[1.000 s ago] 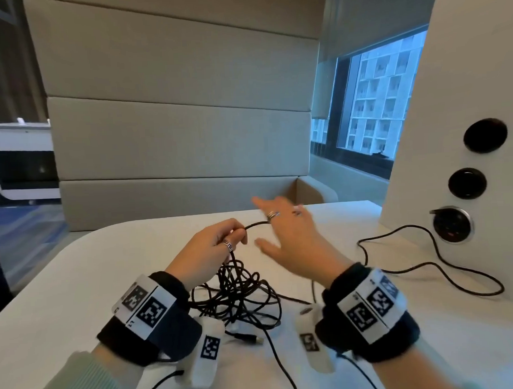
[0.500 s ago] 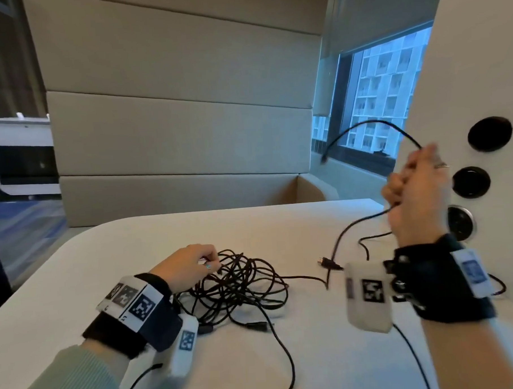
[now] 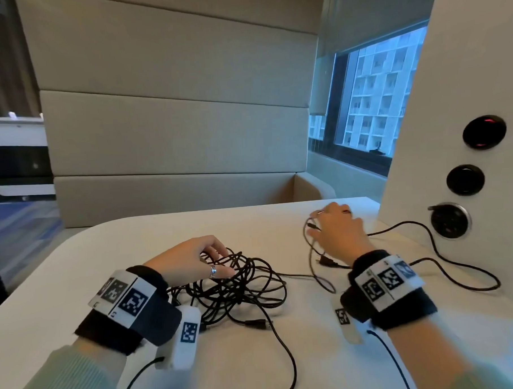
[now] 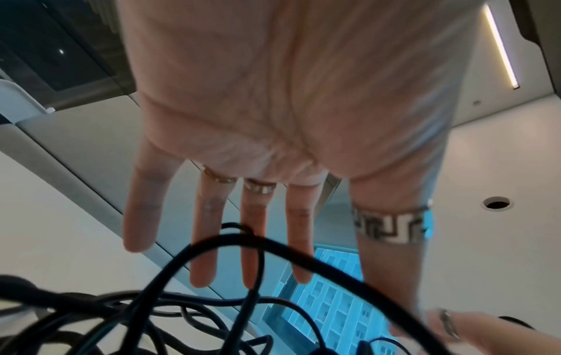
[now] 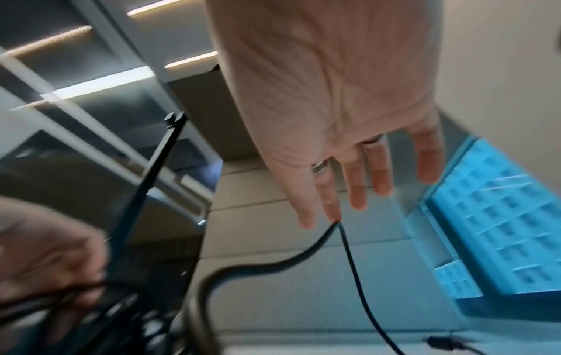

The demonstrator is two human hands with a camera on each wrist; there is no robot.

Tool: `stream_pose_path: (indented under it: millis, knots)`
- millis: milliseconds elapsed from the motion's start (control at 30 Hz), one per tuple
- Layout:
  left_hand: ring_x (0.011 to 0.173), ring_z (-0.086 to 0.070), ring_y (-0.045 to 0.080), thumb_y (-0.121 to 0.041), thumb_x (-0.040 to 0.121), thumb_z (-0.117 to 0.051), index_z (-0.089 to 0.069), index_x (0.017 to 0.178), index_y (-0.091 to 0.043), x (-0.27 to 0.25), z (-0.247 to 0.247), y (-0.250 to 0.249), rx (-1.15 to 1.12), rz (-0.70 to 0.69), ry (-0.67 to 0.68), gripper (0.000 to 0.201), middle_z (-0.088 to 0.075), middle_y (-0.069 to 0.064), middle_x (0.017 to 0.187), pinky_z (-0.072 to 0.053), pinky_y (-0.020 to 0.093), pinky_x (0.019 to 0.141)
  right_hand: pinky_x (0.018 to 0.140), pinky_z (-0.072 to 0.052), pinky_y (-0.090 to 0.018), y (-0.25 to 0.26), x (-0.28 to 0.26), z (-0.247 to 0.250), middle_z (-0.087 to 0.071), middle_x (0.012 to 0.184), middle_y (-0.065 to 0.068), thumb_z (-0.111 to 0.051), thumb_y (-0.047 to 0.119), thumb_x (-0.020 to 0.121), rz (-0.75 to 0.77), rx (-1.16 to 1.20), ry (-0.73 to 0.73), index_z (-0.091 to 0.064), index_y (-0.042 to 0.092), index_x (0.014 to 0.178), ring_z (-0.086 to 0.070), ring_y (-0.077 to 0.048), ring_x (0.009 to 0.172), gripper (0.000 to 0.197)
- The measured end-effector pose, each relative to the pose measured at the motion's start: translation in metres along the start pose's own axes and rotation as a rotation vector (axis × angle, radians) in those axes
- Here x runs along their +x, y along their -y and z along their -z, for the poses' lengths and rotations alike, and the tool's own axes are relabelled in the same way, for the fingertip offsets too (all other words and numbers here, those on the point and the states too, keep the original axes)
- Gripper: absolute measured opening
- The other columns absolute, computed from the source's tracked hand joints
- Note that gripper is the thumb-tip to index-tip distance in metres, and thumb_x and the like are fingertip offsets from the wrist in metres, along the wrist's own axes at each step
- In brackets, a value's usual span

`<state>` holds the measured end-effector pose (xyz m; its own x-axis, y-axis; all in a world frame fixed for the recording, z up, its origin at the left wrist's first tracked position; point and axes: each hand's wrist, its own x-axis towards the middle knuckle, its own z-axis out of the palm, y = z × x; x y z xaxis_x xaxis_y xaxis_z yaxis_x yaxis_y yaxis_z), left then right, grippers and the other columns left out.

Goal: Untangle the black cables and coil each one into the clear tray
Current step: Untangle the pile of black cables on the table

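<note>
A tangle of black cables (image 3: 238,286) lies on the white table (image 3: 236,224) in front of me. My left hand (image 3: 220,260) rests on the tangle's left side; its fingers (image 4: 252,228) are straight above the strands (image 4: 212,242). My right hand (image 3: 327,223) hovers low over the table to the right, fingers (image 5: 355,187) straight. One pulled-out cable strand (image 3: 305,236) loops at its index fingertip, which touches the strand (image 5: 303,257). A loose plug (image 3: 325,260) lies below that hand, another plug (image 3: 256,323) by the tangle. No clear tray shows in any view.
A white wall panel (image 3: 479,67) with three round sockets stands at the table's right edge. A black cable (image 3: 433,242) runs from the lowest socket (image 3: 450,221) across the table. A beige padded bench back (image 3: 173,139) rises behind the table.
My right hand came down from beside the wall panel to the table and let go of its grip on the cable. The left hand stayed on the tangle.
</note>
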<state>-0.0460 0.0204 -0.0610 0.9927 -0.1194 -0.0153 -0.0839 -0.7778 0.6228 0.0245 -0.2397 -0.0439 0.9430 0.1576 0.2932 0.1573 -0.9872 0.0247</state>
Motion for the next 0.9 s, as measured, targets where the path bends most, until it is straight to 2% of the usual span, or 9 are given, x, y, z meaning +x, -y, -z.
stream_pose_path:
  millis: [100, 200, 333, 400, 467, 600, 667, 800, 900]
  knots:
    - [0.095, -0.055, 0.008, -0.038, 0.074, -0.075, -0.052, 0.093, -0.04, -0.001, 0.001, 0.001, 0.008, 0.002, 0.027, 0.03, -0.055, -0.014, 0.104, -0.045, 0.027, 0.087, 0.099, -0.037, -0.045, 0.04, 0.007, -0.016, -0.042, 0.135, -0.012, -0.042, 0.025, 0.096, 0.273, -0.038, 0.21, -0.044, 0.014, 0.131, -0.038, -0.032, 0.127, 0.036]
    - [0.095, -0.059, 0.011, -0.025, 0.073, -0.078, -0.052, 0.095, -0.038, -0.003, 0.003, 0.001, -0.006, 0.008, 0.054, 0.037, -0.056, -0.009, 0.106, -0.047, 0.026, 0.084, 0.106, -0.036, -0.045, 0.069, 0.016, -0.038, -0.04, 0.141, -0.013, -0.041, 0.005, 0.093, 0.383, -0.037, 0.505, -0.035, 0.014, 0.141, -0.036, -0.032, 0.131, 0.05]
    - [0.093, -0.055, 0.008, -0.026, 0.072, -0.079, -0.051, 0.106, -0.038, -0.005, 0.002, 0.002, 0.054, 0.06, 0.115, 0.046, -0.053, -0.014, 0.109, -0.044, 0.029, 0.089, 0.108, -0.027, -0.051, 0.088, 0.019, -0.05, -0.019, 0.153, -0.01, -0.042, 0.0, 0.09, 0.486, -0.147, 0.44, -0.033, 0.018, 0.144, -0.018, -0.033, 0.139, 0.058]
    - [0.091, -0.053, 0.006, -0.025, 0.073, -0.077, -0.051, 0.112, -0.037, -0.005, -0.001, 0.003, 0.068, 0.077, 0.149, 0.048, -0.054, -0.014, 0.113, -0.041, 0.026, 0.087, 0.109, -0.029, -0.049, 0.088, 0.02, -0.05, -0.022, 0.151, -0.011, -0.044, -0.003, 0.089, 0.495, -0.014, 0.531, -0.022, 0.025, 0.148, -0.024, -0.034, 0.137, 0.069]
    - [0.096, -0.052, 0.006, -0.021, 0.076, -0.075, -0.052, 0.116, -0.036, -0.004, -0.003, 0.004, 0.099, 0.071, 0.169, 0.048, -0.056, -0.014, 0.114, -0.038, 0.023, 0.085, 0.108, -0.033, -0.046, 0.086, 0.022, -0.051, -0.037, 0.144, -0.013, -0.044, -0.003, 0.089, 0.499, 0.137, 0.615, -0.026, 0.024, 0.146, -0.035, -0.034, 0.132, 0.066]
    - [0.085, -0.056, 0.002, -0.003, 0.079, -0.065, -0.059, 0.108, -0.03, -0.001, -0.007, 0.004, 0.154, 0.053, 0.215, 0.041, -0.062, -0.012, 0.103, -0.043, 0.015, 0.069, 0.089, -0.044, -0.031, 0.082, 0.021, -0.051, -0.057, 0.112, -0.006, -0.041, 0.0, 0.09, 0.42, 0.404, 0.72, -0.051, 0.014, 0.117, -0.054, -0.02, 0.103, 0.032]
    - [0.09, -0.061, 0.008, 0.004, 0.078, -0.059, -0.062, 0.091, -0.031, -0.001, -0.007, 0.006, 0.172, 0.065, 0.203, 0.037, -0.067, -0.008, 0.099, -0.048, 0.02, 0.074, 0.073, -0.04, -0.022, 0.077, 0.017, -0.047, -0.052, 0.089, 0.003, -0.043, 0.002, 0.091, 0.365, 0.571, 0.784, -0.051, 0.021, 0.093, -0.048, -0.012, 0.083, 0.02]
    - [0.088, -0.062, 0.009, 0.006, 0.08, -0.055, -0.062, 0.077, -0.032, -0.002, -0.004, 0.007, 0.196, 0.034, 0.179, 0.039, -0.069, -0.007, 0.092, -0.047, 0.02, 0.075, 0.079, -0.041, -0.027, 0.055, 0.014, -0.031, -0.05, 0.083, 0.005, -0.049, 0.024, 0.095, 0.317, 0.81, 0.793, -0.049, 0.022, 0.081, -0.049, -0.011, 0.081, 0.014]
    - [0.088, -0.059, 0.006, 0.004, 0.079, -0.056, -0.062, 0.071, -0.034, -0.004, 0.002, 0.004, 0.2, -0.001, 0.122, 0.04, -0.066, -0.014, 0.087, -0.047, 0.022, 0.08, 0.079, -0.043, -0.03, 0.037, 0.011, -0.013, -0.041, 0.069, 0.007, -0.052, 0.039, 0.093, 0.256, 1.026, 0.536, -0.047, 0.021, 0.07, -0.042, -0.009, 0.068, 0.029]
